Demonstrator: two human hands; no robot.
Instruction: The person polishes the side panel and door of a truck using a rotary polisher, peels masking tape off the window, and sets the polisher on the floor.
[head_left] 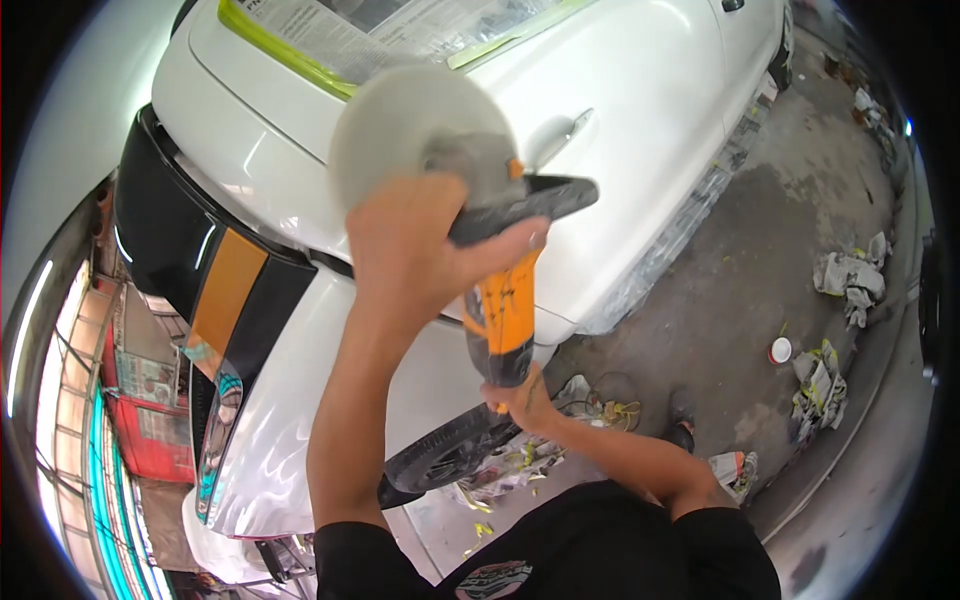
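Note:
An orange and black power polisher [505, 310] is held out in front of me over a white car [640, 150]. My left hand [410, 235] grips it near the head, the thumb along its black front handle [570, 195]. Around the rear end of the polisher, my right hand [522, 398] is closed. The round whitish pad [400, 125] is blurred, in front of the car body beside the door handle [565, 138]. Whether the pad touches the paint I cannot tell.
Newspaper [360, 35] edged with green tape [275, 50] covers a window. Plastic sheeting [690, 225] hangs along the lower side. Crumpled paper [853, 280] and a white cup [780, 350] lie on the floor. A wheel [450, 450] is below the polisher.

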